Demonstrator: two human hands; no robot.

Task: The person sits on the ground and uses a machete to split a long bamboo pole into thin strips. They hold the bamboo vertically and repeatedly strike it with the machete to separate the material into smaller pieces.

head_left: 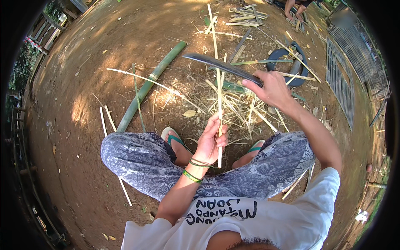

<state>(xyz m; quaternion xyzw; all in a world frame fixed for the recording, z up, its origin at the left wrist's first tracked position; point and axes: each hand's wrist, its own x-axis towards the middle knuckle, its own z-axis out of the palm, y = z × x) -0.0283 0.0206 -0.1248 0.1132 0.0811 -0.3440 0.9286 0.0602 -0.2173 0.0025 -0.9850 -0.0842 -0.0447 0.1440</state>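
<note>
My left hand (211,139), with bracelets at the wrist, is closed round the lower part of a long pale bamboo strip (218,93). The strip stands out lengthwise away from me, its near end between my knees. In my right hand (273,88) is the handle end of a long dark machete (223,66). Its slightly curved blade points left and crosses the strip well above my left hand. Whether blade and strip touch, I cannot tell. Beneath them lies a heap of pale shavings and split pieces (241,110) on the ground.
A green bamboo pole (152,81) lies to the left, past my knee. Bundled split bamboo (246,16) rests farther off. A dark ring-shaped object (298,77) lies at right, near slatted bamboo panels (339,79). Another person's hands (293,14) work at the far right.
</note>
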